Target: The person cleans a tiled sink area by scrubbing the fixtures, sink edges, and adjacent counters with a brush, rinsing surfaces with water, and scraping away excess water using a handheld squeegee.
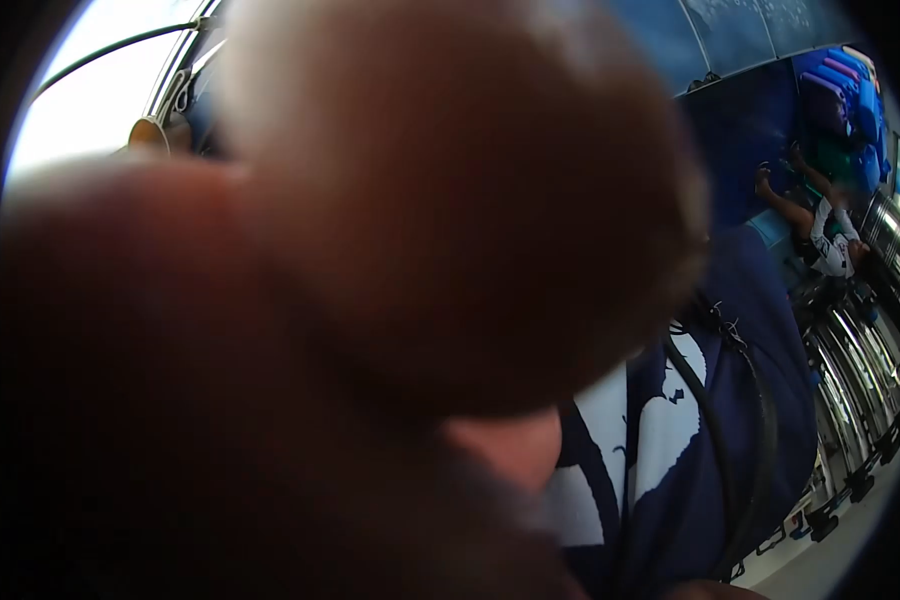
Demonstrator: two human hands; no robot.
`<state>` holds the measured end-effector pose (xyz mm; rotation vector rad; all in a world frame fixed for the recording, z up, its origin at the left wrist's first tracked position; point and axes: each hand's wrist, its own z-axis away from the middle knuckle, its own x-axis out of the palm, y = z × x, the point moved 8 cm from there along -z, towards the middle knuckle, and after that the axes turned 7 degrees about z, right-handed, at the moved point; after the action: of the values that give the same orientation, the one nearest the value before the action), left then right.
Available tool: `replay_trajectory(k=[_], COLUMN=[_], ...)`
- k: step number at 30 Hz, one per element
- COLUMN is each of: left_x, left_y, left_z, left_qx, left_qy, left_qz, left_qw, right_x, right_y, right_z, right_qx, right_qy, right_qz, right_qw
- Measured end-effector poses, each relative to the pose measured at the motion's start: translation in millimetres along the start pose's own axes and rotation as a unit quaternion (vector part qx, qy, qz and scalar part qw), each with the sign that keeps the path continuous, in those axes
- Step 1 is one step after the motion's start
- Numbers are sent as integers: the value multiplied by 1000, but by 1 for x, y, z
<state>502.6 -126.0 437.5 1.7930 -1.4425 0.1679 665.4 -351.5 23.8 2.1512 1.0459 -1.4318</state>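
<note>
Blurred fingers of one of my hands [450,210] fill most of the view, very close to the lens. Whether this is my left or my right hand I cannot tell, nor whether it holds anything. Behind the fingers, at lower right, is navy fabric [770,400] with a white printed pattern. A black cord [705,400] runs down across the fabric. At the bottom edge a small patch of skin [715,590] shows, too little to identify.
The scene appears tilted. At upper right a person [825,230] sits in the distance near blue and purple rolled items [850,90]. Shiny metal bars [850,360] line the right side. A bright opening [90,90] is at upper left.
</note>
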Motion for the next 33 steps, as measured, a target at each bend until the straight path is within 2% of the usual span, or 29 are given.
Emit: replay_trajectory(k=[2,3,5,7,9,10,12,14,15,16,18,20,22,23,25,26,28,29,31,33], left_x=[0,-3,-7,-16,-35,-41,-67,-106,-120,-139,-177,-202,-235,-240,-250,-252,-261,-259,-273,-298], left_y=[-2,-3,-8,-27,-65,-94,-163,-240,-260,-277,-292,-282,-267,-252,-234,-231,-206,-194,-162,-111], left_z=[1,2,9,24,45,59,102,164,187,213,264,305,353,362,387,391,392,374,346,325], left_qx=[25,40,64,101,97,68,-102,-357,-417,-469,-462,-523,-468,-465,-551,-547,-491,-456,-403,-311], left_qy=[12,20,28,30,39,32,11,91,98,107,62,27,-48,-49,-26,-21,38,10,68,139], left_qz=[-10,-16,-22,4,27,33,-156,-197,-244,-294,-370,-406,-500,-504,-490,-495,-423,-460,-526,-621], left_qw=[1000,999,997,994,994,997,982,909,870,826,804,749,727,726,675,674,760,762,746,706], right_x=[-9,-9,-6,-1,5,6,5,5,3,3,9,5,6,5,1,-1,1,1,4,4], right_y=[3,-3,-7,-9,-8,-7,-7,-9,-3,-3,-7,-5,-9,-8,0,1,-7,-6,-9,-14], right_z=[-5,-7,-4,-5,-3,-1,2,-1,2,2,-1,-1,0,0,-2,-1,0,0,2,1], right_qx=[58,48,103,64,92,109,133,121,130,124,114,112,112,104,95,103,102,94,93,76], right_qy=[4,2,-46,-12,-42,-59,-48,-66,-56,-68,-84,-79,-78,-70,-56,-51,-47,-46,-49,-30], right_qz=[-73,-80,-66,-70,-73,-69,-59,-67,-60,-57,-68,-70,-83,-76,-66,-65,-67,-66,-51,-37], right_qw=[996,996,991,995,992,990,988,988,988,988,988,988,987,989,992,991,991,992,993,996])
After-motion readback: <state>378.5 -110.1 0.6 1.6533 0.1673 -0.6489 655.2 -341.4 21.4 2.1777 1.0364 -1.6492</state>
